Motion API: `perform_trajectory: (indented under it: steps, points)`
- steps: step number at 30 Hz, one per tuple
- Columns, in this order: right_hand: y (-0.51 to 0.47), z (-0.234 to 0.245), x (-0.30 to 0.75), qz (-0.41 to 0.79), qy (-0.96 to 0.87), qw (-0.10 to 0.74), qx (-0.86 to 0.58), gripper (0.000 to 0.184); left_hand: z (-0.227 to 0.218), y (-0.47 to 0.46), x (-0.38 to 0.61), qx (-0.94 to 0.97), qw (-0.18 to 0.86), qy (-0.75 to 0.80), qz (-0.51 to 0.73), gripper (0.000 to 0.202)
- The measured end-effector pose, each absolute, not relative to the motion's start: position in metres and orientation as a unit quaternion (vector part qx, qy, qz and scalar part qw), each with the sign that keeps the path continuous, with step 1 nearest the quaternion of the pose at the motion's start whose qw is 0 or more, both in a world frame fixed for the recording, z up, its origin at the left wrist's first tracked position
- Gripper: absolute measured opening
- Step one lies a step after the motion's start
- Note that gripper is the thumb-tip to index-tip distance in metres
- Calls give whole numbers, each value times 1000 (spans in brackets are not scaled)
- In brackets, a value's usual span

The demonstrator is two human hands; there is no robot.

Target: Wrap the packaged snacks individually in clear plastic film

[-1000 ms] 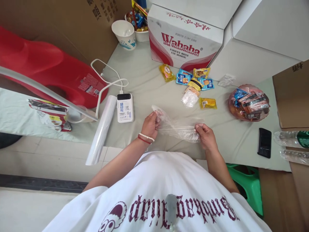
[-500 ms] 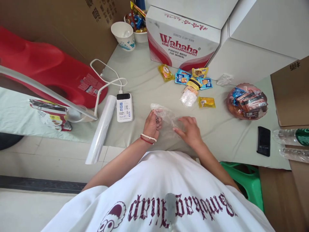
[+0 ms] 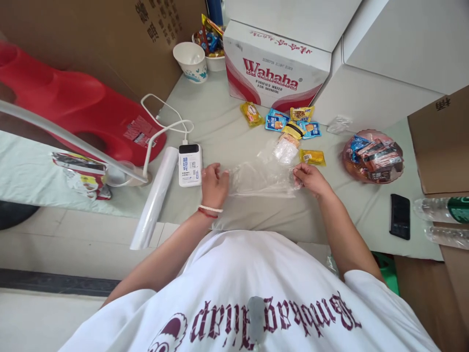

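A clear plastic bag is stretched sideways between my two hands, low over the cloth near the front of the table. My left hand, with curled fingers, grips its left end. The opposite end is pinched between the thumb and fingers of my right hand. Just beyond the bag lie a white wrapped packet and a yellow snack packet. Blue snack packets and other small yellow ones are grouped farther back. A white power bank sits close to my left hand.
At left are a roll of plastic bags, a white cable and a red jug. Paper cups and a Wahaha box stand behind. To the right are a bowl of snacks, a phone and bottles.
My hands have moved apart, left hand leftward and right hand rightward. The crumpled bag is now spread wide, and my right hand has closed on its right end.
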State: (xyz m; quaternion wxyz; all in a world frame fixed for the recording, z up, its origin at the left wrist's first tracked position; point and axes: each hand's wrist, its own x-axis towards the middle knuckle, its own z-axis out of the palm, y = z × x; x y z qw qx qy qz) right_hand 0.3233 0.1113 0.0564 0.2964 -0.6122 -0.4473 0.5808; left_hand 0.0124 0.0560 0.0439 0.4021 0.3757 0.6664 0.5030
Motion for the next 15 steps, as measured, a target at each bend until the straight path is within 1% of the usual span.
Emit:
perform_trajectory:
  steps: [2,3,4,5,6,7,8,10,11,15]
  points:
    - [111,49,320,582,-460,297,-601,35,53,45,24,536,234,651,484,42]
    - [110,46,318,587,-463,299,-593,34,56,40,31,631,162,611,450,43]
    - [109,44,315,592,-463,301,-587,34,59,37,40,717,114,555,407,46]
    - [108,43,312,596,-462,303,-582,34,59,35,48,781,91,502,361,51]
    - [108,42,310,598,-460,307,-580,34,58,34,56,825,80,463,315,56]
    - [108,41,309,599,-457,310,-580,34,55,35,62,855,74,437,271,56]
    - [110,40,308,597,-454,313,-582,34,51,36,65,875,69,421,228,48]
    - [114,39,310,589,-464,310,-584,34,40,37,65,911,60,377,159,24]
    - [118,38,312,581,-476,306,-585,33,35,35,62,929,58,340,136,20]
    - [133,34,315,538,-513,296,-600,27,27,21,34,965,66,227,109,24]
